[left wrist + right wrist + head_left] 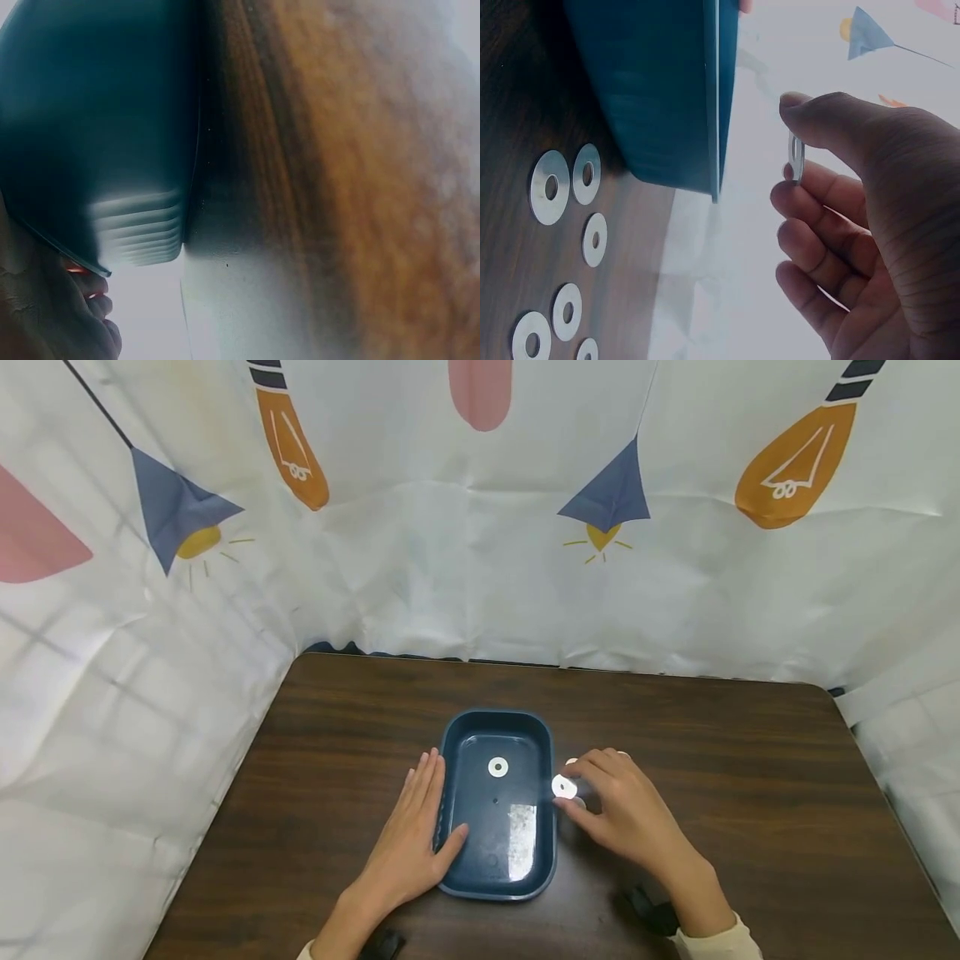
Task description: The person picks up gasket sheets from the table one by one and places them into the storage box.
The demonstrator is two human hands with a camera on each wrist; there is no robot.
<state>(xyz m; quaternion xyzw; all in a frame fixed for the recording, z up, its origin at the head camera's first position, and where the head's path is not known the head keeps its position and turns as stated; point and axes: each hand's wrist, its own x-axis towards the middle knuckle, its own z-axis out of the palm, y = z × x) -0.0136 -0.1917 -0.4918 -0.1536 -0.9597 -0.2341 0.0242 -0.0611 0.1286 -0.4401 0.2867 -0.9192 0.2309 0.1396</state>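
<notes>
Cream sleeves point(718, 941) reach in on the near side of the dark-blue rectangular tray point(480, 860), with a black wrist device point(651, 910) beside the right one. Along the tray's left side lies the left hand point(405, 839), fingers straight and close together by the outer wall, thumb over the rim; it grasps nothing and seems to be steadying the tray. Just beside the tray's right rim, the right hand point(626, 806) pinches one flat metal washer point(569, 787) between thumb and forefinger, the other fingers loosely curled.

To the tray's right, loose washers point(538, 187) lie on the dark wood-grain table point(360, 710); the right wrist view shows six, some cut off by its edge. Inside the tray, toward its far end, a single washer point(491, 767) lies flat.

The step in hand looks to be putting washers into the tray one at a time. The next move would call for carrying the pinched one over the right rim and releasing it low above the tray's floor.

Beyond the tray hangs a white cloth point(420, 568) printed with lamps and bulbs.
</notes>
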